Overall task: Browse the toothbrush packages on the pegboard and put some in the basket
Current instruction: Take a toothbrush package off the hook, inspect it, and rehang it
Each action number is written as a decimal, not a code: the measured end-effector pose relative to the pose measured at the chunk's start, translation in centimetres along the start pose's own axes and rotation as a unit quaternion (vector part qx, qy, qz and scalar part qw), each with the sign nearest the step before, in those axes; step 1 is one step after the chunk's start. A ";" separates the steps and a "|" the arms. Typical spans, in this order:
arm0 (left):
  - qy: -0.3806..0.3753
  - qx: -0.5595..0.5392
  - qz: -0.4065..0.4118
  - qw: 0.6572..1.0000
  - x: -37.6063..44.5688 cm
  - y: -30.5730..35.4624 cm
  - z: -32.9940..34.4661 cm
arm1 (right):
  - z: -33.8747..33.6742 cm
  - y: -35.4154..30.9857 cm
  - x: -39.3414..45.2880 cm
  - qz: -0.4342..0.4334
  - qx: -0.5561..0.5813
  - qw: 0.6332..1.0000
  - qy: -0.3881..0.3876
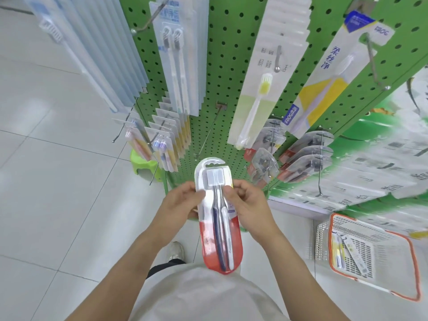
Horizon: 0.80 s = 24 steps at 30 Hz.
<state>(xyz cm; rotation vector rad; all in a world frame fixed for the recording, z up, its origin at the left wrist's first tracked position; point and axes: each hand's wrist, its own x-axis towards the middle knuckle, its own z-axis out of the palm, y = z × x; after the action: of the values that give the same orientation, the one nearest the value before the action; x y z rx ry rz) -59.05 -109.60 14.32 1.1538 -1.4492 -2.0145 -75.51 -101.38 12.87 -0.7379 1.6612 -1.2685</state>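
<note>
Basket (404, 237): held two packs (347, 253) already
Hands: left hand (183, 200) and right hand (249, 205) pinched a third pack (218, 218); likely basket-bound

white tiled floor (58, 181) carries an orange-rimmed basket (414, 262) and green stool (144, 162).

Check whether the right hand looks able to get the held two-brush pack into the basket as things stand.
Probably yes. The basket sits on the floor to the person's right, its open top holding only two packs, nothing between it and the right hand. The left hand must let go of the red-backed pack.
</note>
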 end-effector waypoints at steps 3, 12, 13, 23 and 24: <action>0.071 0.037 0.044 0.996 1.1 1.4 -0.2 | 0.7 -0.2 -0.3 0.012 0.009 0.999 -0.050; 0.065 0.075 0.030 0.995 2.4 1.4 -1.5 | -0.1 -1.7 -0.3 -0.010 -0.028 0.995 -0.092; 0.061 0.091 0.038 0.993 2.4 1.5 -1.6 | -0.1 -1.8 -0.4 -0.015 -0.039 0.996 -0.085; 0.061 0.195 0.096 0.974 1.2 2.3 -1.0 | 1.3 -2.3 -1.0 -0.079 -0.040 0.996 0.018; 0.067 0.209 0.108 0.970 1.0 2.3 -0.7 | 1.4 -2.2 -1.0 -0.084 -0.045 0.995 0.023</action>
<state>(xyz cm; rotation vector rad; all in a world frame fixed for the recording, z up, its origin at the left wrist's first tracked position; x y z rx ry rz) -59.37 -111.63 15.99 1.2014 -1.8920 -1.4980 -73.97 -101.77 15.15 -0.9268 1.7318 -1.3422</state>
